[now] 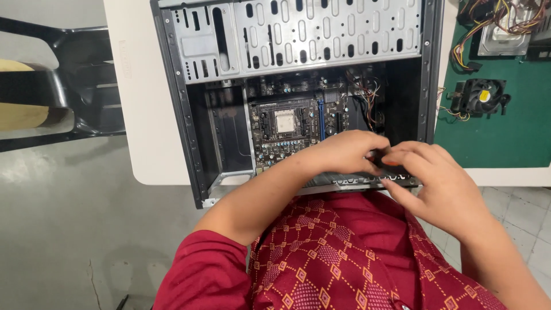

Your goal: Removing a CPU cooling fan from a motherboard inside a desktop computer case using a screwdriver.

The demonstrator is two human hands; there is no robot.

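Left grip: left hand point(344, 150) curled, fingers bent down over a small dark item with an orange-red part point(385, 159), seemingly pinching it; what exactly is held cannot be told.
Right grip: right hand point(439, 183) half closed, fingertips meeting the left hand's at the same small item, steadying it from the other side.
Small item: at the near edge of the case point(172, 86), just above the bottom rail, mostly hidden by fingers.
Why both hands: likely a fiddly part, so one side pins while the other guides.
Board point(287, 123): bolted flat inside the case, socket point(285, 121) bare and facing up, within easy reach from above.
Case: laid on its side on the white desk point(143, 115), open face up, probably so parts stay put and sit in plain view.
Wires point(367, 92): bunched at the right inner wall, clear of the board.
Fan point(483, 95): set apart on the green mat point(493, 143), right of the case, out of the way.
Drive point(505, 34): also on the mat, far corner, cables trailing.
Chair point(57, 92): left of the desk, well apart.
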